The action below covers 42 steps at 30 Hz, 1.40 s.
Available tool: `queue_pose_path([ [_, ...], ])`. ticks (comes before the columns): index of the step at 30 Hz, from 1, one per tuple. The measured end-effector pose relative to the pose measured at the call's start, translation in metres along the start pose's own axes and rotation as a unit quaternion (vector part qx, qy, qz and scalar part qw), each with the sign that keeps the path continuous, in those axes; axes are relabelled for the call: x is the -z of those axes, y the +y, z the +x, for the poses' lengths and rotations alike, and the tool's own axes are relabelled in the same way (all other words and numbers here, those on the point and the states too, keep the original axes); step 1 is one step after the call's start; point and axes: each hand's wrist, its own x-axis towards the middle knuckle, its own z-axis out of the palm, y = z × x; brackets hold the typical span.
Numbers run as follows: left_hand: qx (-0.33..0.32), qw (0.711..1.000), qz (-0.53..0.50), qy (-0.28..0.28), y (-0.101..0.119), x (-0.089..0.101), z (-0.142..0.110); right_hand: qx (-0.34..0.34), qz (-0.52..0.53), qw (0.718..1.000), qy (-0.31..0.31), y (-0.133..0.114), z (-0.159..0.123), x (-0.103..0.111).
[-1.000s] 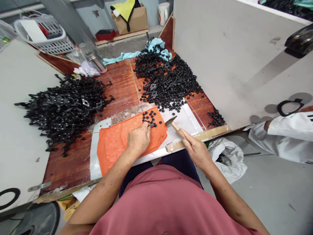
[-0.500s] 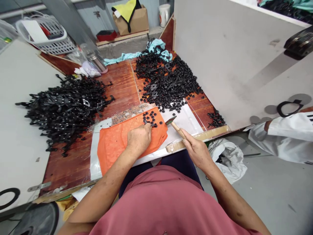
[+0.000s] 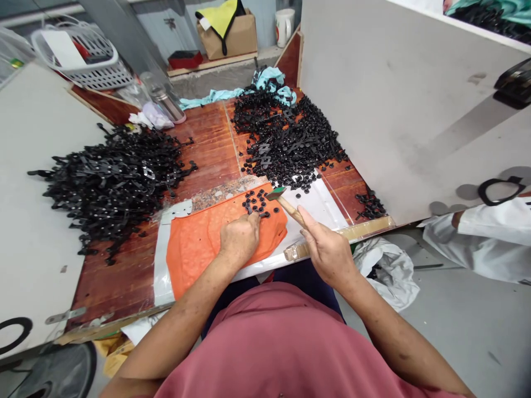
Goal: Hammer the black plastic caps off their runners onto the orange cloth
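My right hand (image 3: 329, 249) grips the pale wooden handle of a small hammer (image 3: 290, 209). Its head, greenish on top, hangs above the right side of the orange cloth (image 3: 194, 243). On that cloth rests my left hand (image 3: 240, 235), fingers closed in a pinch on a small black plastic part (image 3: 251, 211) that is mostly hidden by the fingertips. Just beyond the fingertips lie several loose black round buttons (image 3: 259, 200). A white sheet (image 3: 311, 205) shows under and to the right of the cloth.
A heap of black strap-like parts (image 3: 112, 182) stands on the left. Another large pile of black pieces (image 3: 290, 138) is at the back right, with a smaller cluster (image 3: 370, 204) by the right panel (image 3: 394, 110). A metal flask (image 3: 164, 102) stands at the back left.
The hammer has risen and swung left, its head now over the edge of the buttons. My left hand stays at about the same spot on the cloth. The view has shifted slightly.
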Motion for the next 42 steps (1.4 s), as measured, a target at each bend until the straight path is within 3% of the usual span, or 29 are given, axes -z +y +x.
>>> queue_pose_path([
  [6, 0.000, 1.000, -0.016, 0.002, 0.000, 0.000, 0.000, -0.005, -0.036, 0.997, -0.063, 0.005, 0.001, -0.005],
  [10, 0.021, 0.985, -0.165, 0.035, -0.012, 0.007, 0.002, -0.025, 0.132, 0.991, 0.006, 0.008, 0.000, 0.000],
  [12, 0.033, 0.938, -0.343, 0.044, -0.021, 0.014, 0.002, -0.046, 0.235, 0.970, 0.035, 0.005, 0.001, 0.002],
  [15, 0.053, 0.783, -0.620, -0.001, -0.029, 0.024, -0.001, -0.082, 0.345, 0.935, 0.019, -0.008, 0.005, 0.002],
  [17, 0.073, 0.695, -0.715, -0.028, -0.029, 0.029, -0.005, -0.087, 0.389, 0.917, 0.003, -0.018, 0.010, 0.000],
  [19, 0.093, 0.655, -0.749, -0.036, -0.027, 0.031, -0.010, -0.068, 0.410, 0.909, -0.005, -0.028, 0.013, -0.002],
  [22, 0.118, 0.626, -0.770, -0.038, -0.022, 0.026, -0.015, -0.034, 0.435, 0.899, -0.027, -0.039, 0.016, -0.005],
  [25, 0.130, 0.605, -0.783, -0.061, -0.018, 0.018, -0.018, -0.059, 0.491, 0.866, -0.074, -0.046, 0.018, -0.008],
  [27, 0.125, 0.626, -0.764, -0.092, -0.019, 0.015, -0.023, -0.099, 0.530, 0.835, -0.109, -0.049, 0.019, -0.010],
  [28, 0.117, 0.659, -0.736, -0.099, -0.020, 0.015, -0.026, -0.115, 0.547, 0.820, -0.121, -0.049, 0.020, -0.009],
  [30, 0.103, 0.774, -0.622, -0.051, -0.027, 0.019, -0.036, -0.129, 0.575, 0.797, -0.133, -0.048, 0.021, -0.007],
  [32, 0.080, 0.891, -0.441, 0.076, -0.037, 0.026, -0.048, -0.123, 0.596, 0.782, -0.138, -0.044, 0.022, -0.004],
  [33, 0.051, 0.924, -0.351, 0.144, -0.042, 0.028, -0.053, -0.114, 0.606, 0.774, -0.141, -0.042, 0.022, -0.002],
  [35, -0.060, 0.944, -0.230, 0.230, -0.048, 0.029, -0.062, -0.098, 0.626, 0.759, -0.149, -0.039, 0.021, 0.000],
  [38, -0.266, 0.915, -0.202, 0.226, -0.044, 0.015, -0.068, -0.085, 0.645, 0.743, -0.156, -0.038, 0.018, -0.002],
  [40, -0.322, 0.893, -0.236, 0.210, -0.035, 0.002, -0.071, -0.084, 0.649, 0.740, -0.154, -0.039, 0.015, -0.005],
  [42, -0.319, 0.882, -0.276, 0.209, -0.025, -0.008, -0.074, -0.086, 0.647, 0.743, -0.149, -0.040, 0.014, -0.008],
])
